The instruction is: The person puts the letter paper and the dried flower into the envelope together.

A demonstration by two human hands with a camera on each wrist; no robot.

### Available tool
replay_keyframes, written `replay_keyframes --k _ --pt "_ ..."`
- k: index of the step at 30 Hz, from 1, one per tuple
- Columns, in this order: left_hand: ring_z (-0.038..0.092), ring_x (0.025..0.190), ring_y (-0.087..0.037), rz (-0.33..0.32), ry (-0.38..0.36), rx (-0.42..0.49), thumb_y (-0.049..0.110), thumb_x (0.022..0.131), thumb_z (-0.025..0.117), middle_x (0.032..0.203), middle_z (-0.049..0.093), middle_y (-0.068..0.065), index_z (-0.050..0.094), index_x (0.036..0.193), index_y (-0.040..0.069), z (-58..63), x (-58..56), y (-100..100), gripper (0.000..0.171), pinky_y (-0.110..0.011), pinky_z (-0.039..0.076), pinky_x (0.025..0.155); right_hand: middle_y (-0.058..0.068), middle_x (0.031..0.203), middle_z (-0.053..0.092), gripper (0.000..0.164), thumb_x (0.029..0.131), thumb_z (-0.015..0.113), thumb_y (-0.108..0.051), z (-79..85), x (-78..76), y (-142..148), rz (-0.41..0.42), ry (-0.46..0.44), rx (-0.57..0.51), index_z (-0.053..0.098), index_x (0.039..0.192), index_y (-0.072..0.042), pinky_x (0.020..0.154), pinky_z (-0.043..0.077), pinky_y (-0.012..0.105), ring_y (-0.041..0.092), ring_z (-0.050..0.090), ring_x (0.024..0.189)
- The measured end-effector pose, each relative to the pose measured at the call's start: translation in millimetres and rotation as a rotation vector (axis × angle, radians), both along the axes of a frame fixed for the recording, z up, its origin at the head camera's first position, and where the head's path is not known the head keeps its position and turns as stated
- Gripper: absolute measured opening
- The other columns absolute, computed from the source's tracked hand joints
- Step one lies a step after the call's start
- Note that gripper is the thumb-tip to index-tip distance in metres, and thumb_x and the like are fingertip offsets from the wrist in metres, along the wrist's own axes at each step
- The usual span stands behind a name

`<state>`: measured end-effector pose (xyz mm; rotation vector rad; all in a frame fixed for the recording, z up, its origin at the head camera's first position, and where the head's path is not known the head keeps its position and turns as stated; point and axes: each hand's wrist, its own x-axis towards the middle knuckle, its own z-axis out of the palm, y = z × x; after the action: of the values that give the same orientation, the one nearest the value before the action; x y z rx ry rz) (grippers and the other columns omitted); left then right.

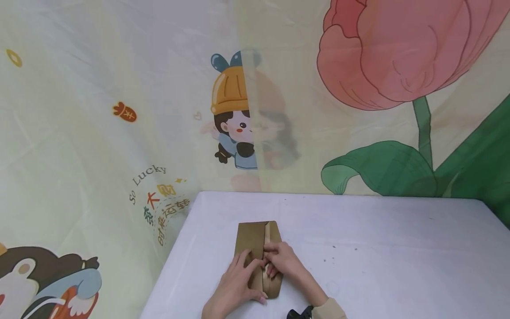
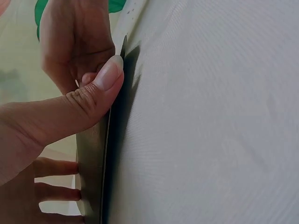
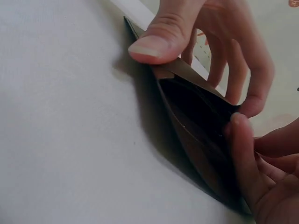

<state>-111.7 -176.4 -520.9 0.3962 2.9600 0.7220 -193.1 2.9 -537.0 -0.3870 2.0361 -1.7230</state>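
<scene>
A gold-brown paper envelope [image 1: 251, 235] lies on the white table, with a lengthwise slit right of its middle and a pale strip along it. My left hand [image 1: 237, 281] holds the near left part, fingers spread over the face and thumb [image 2: 110, 74] at the near edge. At the slit, my right hand [image 1: 284, 259] pinches the edge with curled fingers, close to the left index fingertip. In the right wrist view, the envelope's mouth [image 3: 201, 116] gapes, showing a dark inside. The right hand [image 3: 275, 186] is at its far end there, one fingertip at the rim.
The white-covered table [image 1: 378, 266] stretches right of the envelope, with several small dark specks [image 1: 334, 254] on it. A printed cloth [image 1: 287, 79] with a pink flower and cartoon figures hangs behind. A black device [image 1: 299, 313] sits by the right sleeve [image 1: 328, 309].
</scene>
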Motion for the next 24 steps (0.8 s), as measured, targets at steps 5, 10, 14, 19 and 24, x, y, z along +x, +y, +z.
replay_keyframes --k 5,10,14,19,24 --pt "0.038 0.144 -0.048 -0.009 -0.008 0.002 0.055 0.062 0.089 0.16 0.038 -0.022 0.057 0.141 0.025 -1.9 -0.3 -0.9 0.091 -0.066 0.047 0.1 0.017 0.085 0.074 0.041 0.098 0.049 0.006 0.9 2.5 6.2 -0.063 0.001 -0.05 0.048 0.136 0.021 0.06 0.062 0.036 0.022 0.072 0.062" --pt "0.037 0.146 -0.047 -0.012 -0.022 0.016 0.054 0.06 0.09 0.162 0.037 -0.02 0.051 0.148 0.02 -2.7 -0.7 -1.3 0.102 -0.064 0.041 0.109 0.012 0.096 0.076 0.025 0.094 0.064 0.003 -1.0 4.1 9.0 -0.14 0.393 0.175 0.068 0.118 0.007 0.071 0.06 0.032 0.021 0.073 0.081" --pt "0.034 0.147 -0.051 -0.024 -0.026 0.014 0.053 0.062 0.09 0.163 0.036 -0.021 0.053 0.148 0.021 -2.2 0.4 -1.9 0.099 -0.066 0.039 0.109 0.015 0.126 0.072 0.026 0.093 0.073 -0.008 -1.3 5.0 9.5 -0.089 0.654 0.33 0.073 0.119 -0.005 0.099 0.053 0.051 0.034 0.066 0.117" --pt "0.031 0.148 -0.053 -0.021 -0.053 0.015 0.052 0.063 0.089 0.164 0.034 -0.021 0.055 0.147 0.02 -3.5 -0.1 -2.9 0.096 -0.068 0.036 0.111 0.02 0.147 0.058 0.032 0.098 0.069 -0.016 -1.4 7.4 8.6 0.038 0.697 0.415 0.07 0.128 -0.005 0.11 0.038 0.067 0.048 0.047 0.14" --pt "0.031 0.149 -0.051 -0.024 -0.056 -0.003 0.053 0.063 0.089 0.164 0.034 -0.021 0.054 0.148 0.019 -2.6 -0.8 -3.0 0.098 -0.066 0.035 0.113 0.018 0.147 0.059 0.034 0.101 0.065 -0.021 -1.5 11.1 7.3 0.075 0.712 0.488 0.068 0.131 -0.005 0.109 0.042 0.065 0.046 0.049 0.139"
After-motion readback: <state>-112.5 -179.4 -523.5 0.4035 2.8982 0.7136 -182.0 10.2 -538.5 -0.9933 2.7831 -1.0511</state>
